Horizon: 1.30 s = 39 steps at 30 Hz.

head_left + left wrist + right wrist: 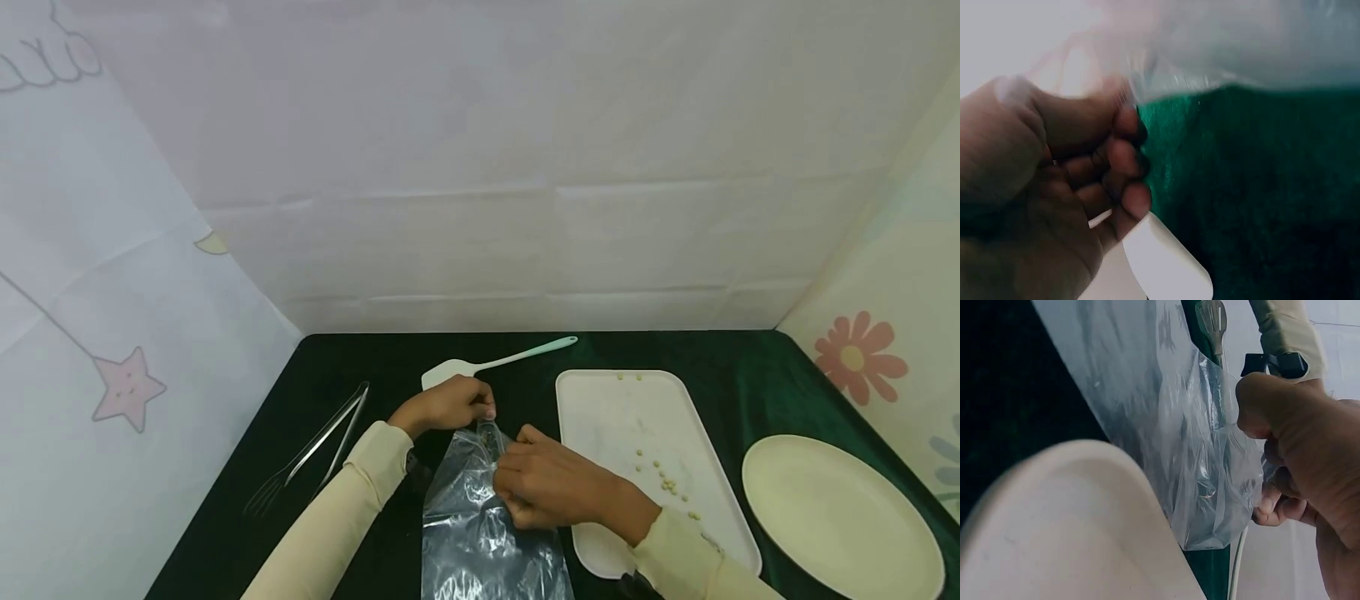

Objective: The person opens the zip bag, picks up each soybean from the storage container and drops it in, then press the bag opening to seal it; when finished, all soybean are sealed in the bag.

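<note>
A clear plastic bag (476, 533) lies lengthwise on the dark green cloth, its far end gathered up. My left hand (453, 403) pinches that end between thumb and fingertips, as the left wrist view shows with the hand (1079, 156) at the bag's edge (1210, 69). Closer to me, my right hand (551, 479) has its fingers curled on the bunched plastic. In the right wrist view, the right hand (1310, 456) is against the crumpled bag (1210, 481); some fingertips are hidden there.
Beyond the left hand lies a white spatula (450, 369) with a pale green handle. Metal tongs (322, 442) rest at left. A white tray (607, 408) holds several small yellowish bean-like pieces (667, 483). An oval cream plate (840, 517) sits at far right.
</note>
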Each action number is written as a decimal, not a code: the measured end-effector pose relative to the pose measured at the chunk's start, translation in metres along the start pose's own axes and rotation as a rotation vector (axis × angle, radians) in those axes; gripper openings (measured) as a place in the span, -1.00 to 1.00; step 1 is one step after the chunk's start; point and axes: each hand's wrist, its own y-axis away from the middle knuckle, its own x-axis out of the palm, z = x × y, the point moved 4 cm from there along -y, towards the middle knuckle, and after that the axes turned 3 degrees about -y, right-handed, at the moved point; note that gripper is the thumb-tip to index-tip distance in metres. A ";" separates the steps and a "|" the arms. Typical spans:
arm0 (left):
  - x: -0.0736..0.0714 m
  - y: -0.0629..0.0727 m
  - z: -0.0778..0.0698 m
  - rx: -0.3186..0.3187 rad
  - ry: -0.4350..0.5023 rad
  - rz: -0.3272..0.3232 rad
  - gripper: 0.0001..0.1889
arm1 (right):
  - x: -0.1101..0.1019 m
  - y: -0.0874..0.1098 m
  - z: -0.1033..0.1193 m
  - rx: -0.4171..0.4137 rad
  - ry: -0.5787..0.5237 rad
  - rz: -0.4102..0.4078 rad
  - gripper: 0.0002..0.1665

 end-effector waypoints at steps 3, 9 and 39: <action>0.001 0.000 0.000 0.035 0.000 0.006 -0.85 | 0.000 0.001 0.001 0.050 -0.030 0.012 -0.82; 0.000 0.000 -0.006 0.099 0.007 -0.013 -0.86 | 0.000 0.005 -0.005 0.265 -0.010 -0.005 -0.92; 0.000 0.007 -0.001 0.117 0.053 -0.125 -0.91 | -0.002 -0.004 0.034 0.108 0.073 -0.035 -0.92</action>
